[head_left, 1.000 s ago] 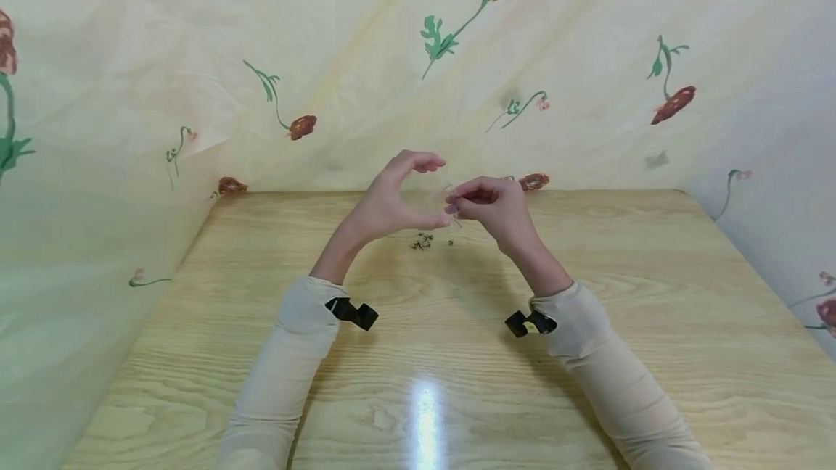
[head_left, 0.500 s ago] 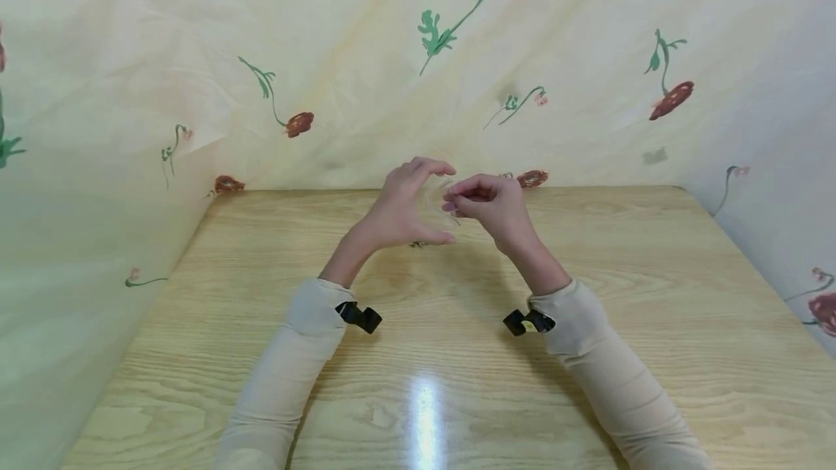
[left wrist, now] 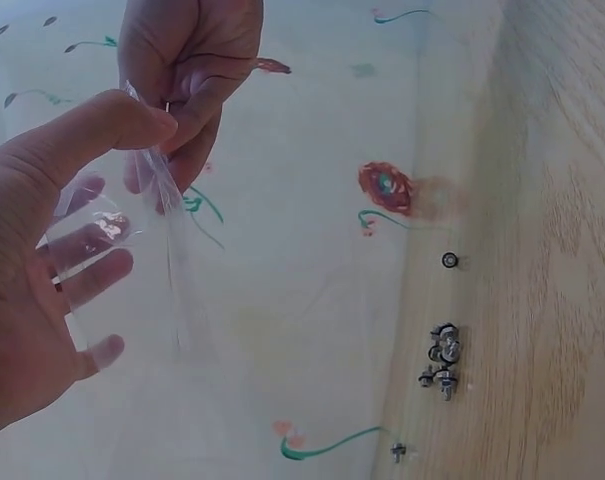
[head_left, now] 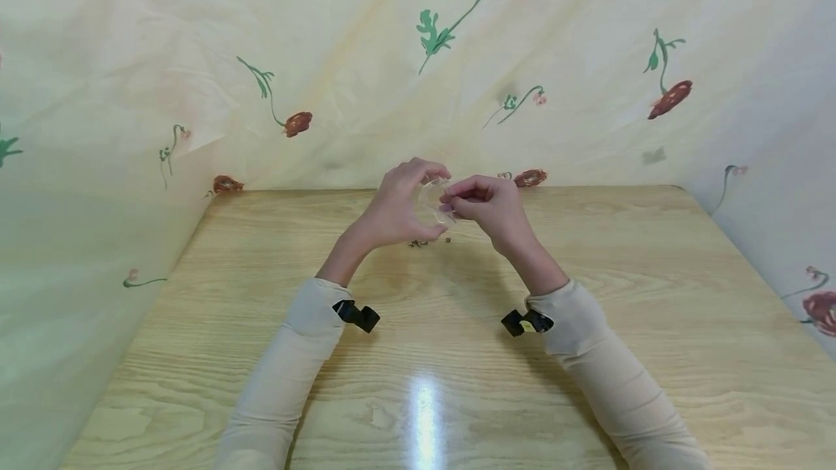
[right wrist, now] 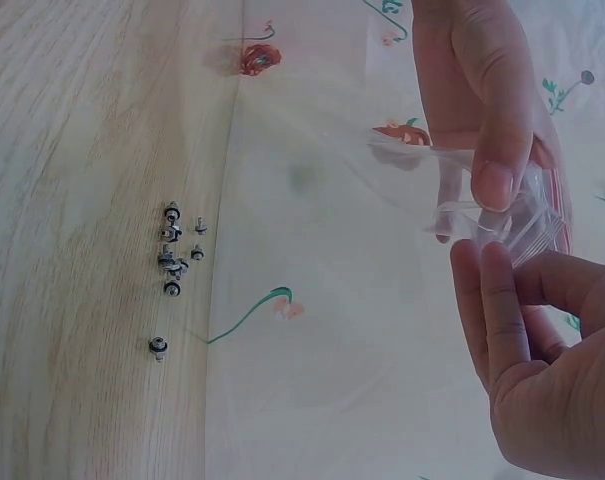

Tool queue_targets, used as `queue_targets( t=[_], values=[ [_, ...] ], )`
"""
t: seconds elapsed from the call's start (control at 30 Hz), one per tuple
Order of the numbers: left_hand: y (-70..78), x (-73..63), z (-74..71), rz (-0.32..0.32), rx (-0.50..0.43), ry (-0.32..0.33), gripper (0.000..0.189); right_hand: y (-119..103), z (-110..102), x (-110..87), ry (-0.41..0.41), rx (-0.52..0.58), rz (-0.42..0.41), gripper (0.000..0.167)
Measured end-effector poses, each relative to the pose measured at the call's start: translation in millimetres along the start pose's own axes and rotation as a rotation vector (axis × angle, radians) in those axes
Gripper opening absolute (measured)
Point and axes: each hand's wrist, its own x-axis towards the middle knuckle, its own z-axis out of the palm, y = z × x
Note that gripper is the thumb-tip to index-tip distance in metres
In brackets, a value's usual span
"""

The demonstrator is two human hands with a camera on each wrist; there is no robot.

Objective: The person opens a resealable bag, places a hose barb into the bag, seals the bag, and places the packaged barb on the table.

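A clear plastic zip bag (right wrist: pixel 397 180) is held up between both hands, over the far part of the table. My right hand (head_left: pixel 496 212) pinches its edge between thumb and fingertips. My left hand (head_left: pixel 395 209) curves round the bag from the other side, thumb at its edge and fingers spread behind the film, as the left wrist view shows. Beneath the hands lies a small cluster of screws (left wrist: pixel 444 350) with dark washers. One single screw (right wrist: pixel 158 347) lies a little apart from the cluster.
The wood-grain table (head_left: pixel 418 325) ends at a pale cloth backdrop (head_left: pixel 366 35) printed with flowers, close behind the hands. More cloth hangs at the left and right sides. A bright light reflection shows on the table's near part.
My left hand has moved right toward the right hand, and its thumb and fingers have drawn in on the bag. The right hand keeps its pinch, nearly in place.
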Motion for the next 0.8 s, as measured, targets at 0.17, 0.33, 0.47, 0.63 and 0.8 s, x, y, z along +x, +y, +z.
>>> queue_targets(
  t=[0.17,0.33,0.47,0.63,0.8],
  values=[
    [-0.8,0.4,-3.5,0.011,-0.046,0.011,0.069,-0.1,0.4,2.2,-0.006,-0.004,0.008,0.018],
    [-0.4,1.0,-5.1,-0.001,-0.065,-0.003,0.067,-1.3,0.0,2.3,-0.014,-0.027,0.021,0.019],
    [-1.9,0.5,-4.7,-0.023,-0.090,-0.034,0.066,-2.0,0.1,1.8,-0.026,-0.038,0.047,0.021],
    [-5.2,-0.4,-4.8,-0.044,-0.130,-0.072,0.065,-0.2,0.8,2.4,-0.037,-0.043,0.073,0.021],
    [-8.3,-2.0,-5.8,-0.065,-0.162,-0.099,0.065,2.2,1.3,3.2,-0.047,-0.038,0.082,0.022]
  ],
)
